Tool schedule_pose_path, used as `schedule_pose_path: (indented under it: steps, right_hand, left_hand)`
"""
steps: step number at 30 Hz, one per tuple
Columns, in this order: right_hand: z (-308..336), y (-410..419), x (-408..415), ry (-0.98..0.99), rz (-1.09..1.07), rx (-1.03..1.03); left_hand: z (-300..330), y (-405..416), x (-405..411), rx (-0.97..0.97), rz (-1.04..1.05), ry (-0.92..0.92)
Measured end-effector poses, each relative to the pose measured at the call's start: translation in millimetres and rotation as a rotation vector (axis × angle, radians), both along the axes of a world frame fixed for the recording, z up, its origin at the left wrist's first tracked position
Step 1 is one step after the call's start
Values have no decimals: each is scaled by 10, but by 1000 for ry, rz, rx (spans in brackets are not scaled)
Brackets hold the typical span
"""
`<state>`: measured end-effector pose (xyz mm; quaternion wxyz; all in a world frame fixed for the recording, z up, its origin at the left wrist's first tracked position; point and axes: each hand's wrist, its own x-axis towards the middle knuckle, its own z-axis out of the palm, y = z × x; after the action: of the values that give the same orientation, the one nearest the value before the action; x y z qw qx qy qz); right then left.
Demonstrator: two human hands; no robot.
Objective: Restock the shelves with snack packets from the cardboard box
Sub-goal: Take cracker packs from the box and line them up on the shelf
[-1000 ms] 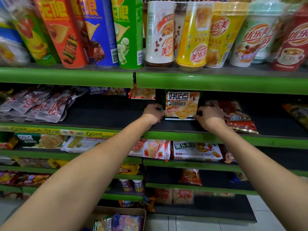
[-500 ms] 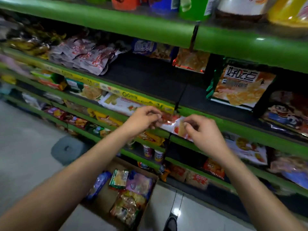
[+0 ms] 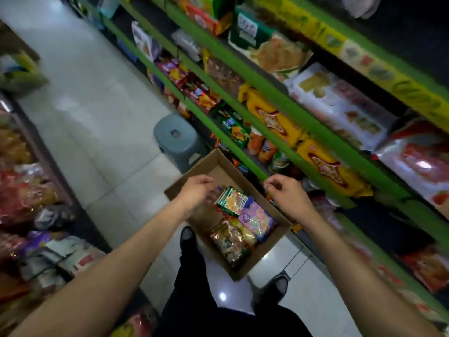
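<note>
An open cardboard box (image 3: 264, 256) stands on the floor by my feet, against the green shelves (image 3: 274, 93). Inside lie a green snack packet (image 3: 232, 200), a pink and purple packet (image 3: 257, 221) and gold packets (image 3: 229, 242). My left hand (image 3: 198, 192) hovers over the box's left part, fingers loosely curled, holding nothing that I can see. My right hand (image 3: 285, 194) hangs over the box's right rim, fingers loosely curled and empty. Both hands are above the packets, not touching them.
A grey plastic stool (image 3: 178, 141) stands on the floor just beyond the box. Green shelves full of snack packets run along the right. Another rack of packets (image 3: 29, 203) lines the left. Pale floor tiles (image 3: 92, 105) stretch between them.
My hands left the packet standing on the upper shelf and came down over the box. The view swung from the shelves to the floor and box.
</note>
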<state>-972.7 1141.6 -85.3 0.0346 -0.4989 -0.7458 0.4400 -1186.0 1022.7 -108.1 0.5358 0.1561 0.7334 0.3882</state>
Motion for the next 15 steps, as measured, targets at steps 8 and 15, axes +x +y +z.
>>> schedule_pose_path:
  steps: [8,15]
  right_hand:
    - [-1509,-292,-1002,-188,-85,-315]
    - [-2976,-136,-1055,-302,-273,-574]
  left_hand:
    - [-1641,-218,-968,-209,1,-76]
    - [-3240,-136,-1057,-420,-60,-127]
